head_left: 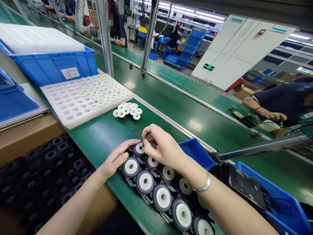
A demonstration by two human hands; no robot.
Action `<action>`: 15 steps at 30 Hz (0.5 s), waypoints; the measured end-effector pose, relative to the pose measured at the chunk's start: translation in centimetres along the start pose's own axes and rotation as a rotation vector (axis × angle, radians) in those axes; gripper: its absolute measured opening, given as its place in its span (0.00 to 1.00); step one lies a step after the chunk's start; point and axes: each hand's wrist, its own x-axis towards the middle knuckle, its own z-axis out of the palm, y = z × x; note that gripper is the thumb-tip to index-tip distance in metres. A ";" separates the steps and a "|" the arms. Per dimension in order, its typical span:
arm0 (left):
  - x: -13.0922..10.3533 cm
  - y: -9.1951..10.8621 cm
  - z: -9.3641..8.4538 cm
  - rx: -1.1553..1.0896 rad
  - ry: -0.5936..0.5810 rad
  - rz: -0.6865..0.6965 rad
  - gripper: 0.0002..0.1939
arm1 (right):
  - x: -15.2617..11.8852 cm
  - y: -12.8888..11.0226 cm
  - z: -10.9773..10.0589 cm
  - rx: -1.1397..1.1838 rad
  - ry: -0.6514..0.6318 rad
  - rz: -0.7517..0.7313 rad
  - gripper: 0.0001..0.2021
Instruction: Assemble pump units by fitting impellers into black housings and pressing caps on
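Black round speaker-like parts with white centre discs (145,181) stand in two rows on the green bench. At the far end of the rows, my left hand (114,160) has its fingers stretched out and thumb apart, touching the edge of the end part (139,148). My right hand (161,145) is closed in a pinch over that same part. Between its fingers shows a small dark tool (149,137), its lower tip close to the disc's centre; the fingers hide much of it. Beyond the hands lies a loose pile of white rings (127,110).
A white foam tray (73,122) with rings lies at the left, before a blue crate (56,67). Black parts fill a cardboard box (49,129) below. Blue bins (195,151) and a metal bar (264,147) stand right. Co-workers sit across the line.
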 end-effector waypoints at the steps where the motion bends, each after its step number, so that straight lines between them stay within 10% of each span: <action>1: 0.0 0.0 0.0 0.007 0.000 0.007 0.27 | 0.0 0.0 0.0 -0.010 0.005 -0.010 0.07; 9: -0.7 -1.8 -0.3 0.000 0.062 0.040 0.24 | 0.5 0.3 0.1 0.071 -0.241 -0.078 0.02; 15: -0.9 -2.2 -0.4 -0.054 0.072 -0.007 0.27 | 0.5 0.7 1.5 0.071 -0.160 -0.001 0.03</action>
